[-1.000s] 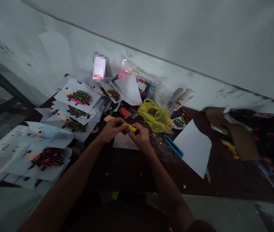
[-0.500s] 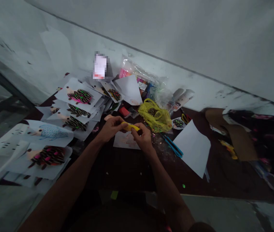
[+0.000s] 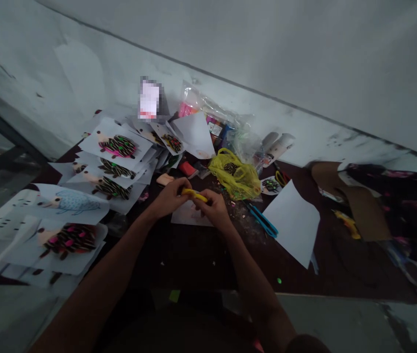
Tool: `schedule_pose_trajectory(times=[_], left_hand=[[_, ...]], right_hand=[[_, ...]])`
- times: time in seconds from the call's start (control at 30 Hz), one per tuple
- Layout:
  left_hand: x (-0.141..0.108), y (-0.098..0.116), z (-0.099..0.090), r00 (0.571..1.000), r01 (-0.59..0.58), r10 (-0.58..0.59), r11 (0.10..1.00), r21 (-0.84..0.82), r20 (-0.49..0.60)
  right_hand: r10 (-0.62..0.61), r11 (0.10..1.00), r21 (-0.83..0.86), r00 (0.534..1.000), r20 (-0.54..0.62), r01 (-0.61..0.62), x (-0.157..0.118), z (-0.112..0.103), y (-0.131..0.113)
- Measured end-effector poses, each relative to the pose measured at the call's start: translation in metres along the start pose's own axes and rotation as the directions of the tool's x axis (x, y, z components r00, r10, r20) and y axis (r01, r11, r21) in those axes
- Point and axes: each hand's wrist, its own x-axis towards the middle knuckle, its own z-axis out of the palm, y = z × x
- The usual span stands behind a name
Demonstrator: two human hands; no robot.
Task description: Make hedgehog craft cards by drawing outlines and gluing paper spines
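Observation:
Both hands meet over the dark table around a soft-looking yellow strip (image 3: 194, 195). My left hand (image 3: 171, 197) pinches its left end, and my right hand (image 3: 213, 208) grips the right end. Under them lies a small white sheet (image 3: 186, 215) with a faint drawing, partly covered by the hands. A peach-coloured lump (image 3: 164, 179) rests just behind my left hand, with a red lump (image 3: 188, 169) farther back. Beyond my right hand sits a yellow net-like bag (image 3: 239, 179) with dark striped bits inside.
Sheets with hedgehog figures (image 3: 118, 146) are piled at the left. Right of the hands are blue-handled scissors (image 3: 263, 220) and a white sheet (image 3: 296, 223). Clear plastic packs (image 3: 215, 110) lean at the wall. A yellow tool (image 3: 348, 223) and cardboard (image 3: 366, 211) lie far right.
The yellow strip looks longer and slightly bent, tilting down to the right. My right hand has moved slightly down and left. The whole view has shifted a little.

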Motion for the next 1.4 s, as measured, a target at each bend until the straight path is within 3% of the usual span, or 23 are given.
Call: schedule_pose_trajectory(times=[0.07, 0.17, 0.33, 0.47, 0.57, 0.7, 0.87, 0.97, 1.2, 1.4], left_hand=[[0.0, 0.001, -0.004, 0.999, -0.002, 0.005, 0.998, 0.061, -0.045], [0.0, 0.003, -0.012, 0.989, 0.026, -0.018, 0.998, 0.054, -0.149], [0.002, 0.003, -0.017, 0.97, 0.169, -0.205, 0.955, -0.243, -0.131], [0.003, 0.002, -0.016, 0.939, 0.236, -0.299, 0.919, -0.315, -0.168], [0.001, 0.005, -0.018, 0.949, 0.248, -0.278, 0.95, -0.19, -0.149], [-0.001, 0.006, -0.023, 0.979, 0.165, -0.162, 0.986, 0.011, -0.124], [0.0, -0.004, -0.023, 0.994, 0.082, -0.056, 0.955, 0.286, -0.098], [0.0, -0.008, -0.021, 0.999, 0.01, 0.007, 0.926, 0.378, -0.045], [-0.004, -0.009, -0.016, 0.996, -0.037, -0.011, 0.845, 0.533, 0.087], [-0.003, -0.003, -0.012, 0.972, -0.185, 0.021, 0.685, 0.705, 0.234]], right_hand=[[0.002, 0.992, 0.126, 1.0, -0.008, -0.001, 0.001, -0.004, -0.003], [-0.036, 0.978, 0.199, 0.993, -0.114, 0.059, -0.001, -0.015, -0.01], [-0.085, 0.99, -0.123, 0.991, -0.104, 0.072, -0.015, -0.028, -0.014], [-0.219, 0.897, -0.419, 0.966, -0.138, 0.143, -0.024, -0.03, -0.006], [-0.263, 0.813, -0.555, 0.961, -0.079, 0.177, -0.027, -0.03, -0.002], [-0.252, 0.678, -0.715, 0.968, -0.009, 0.17, -0.031, -0.026, -0.007], [-0.182, 0.414, -0.896, 0.979, 0.092, 0.161, -0.033, -0.011, -0.011], [-0.161, 0.312, -0.936, 0.98, 0.114, 0.16, -0.032, -0.005, -0.005], [-0.206, 0.283, -0.946, 0.973, 0.1, 0.158, -0.03, -0.002, 0.008], [-0.195, 0.407, -0.9, 0.977, 0.083, 0.157, -0.033, -0.005, 0.0]])
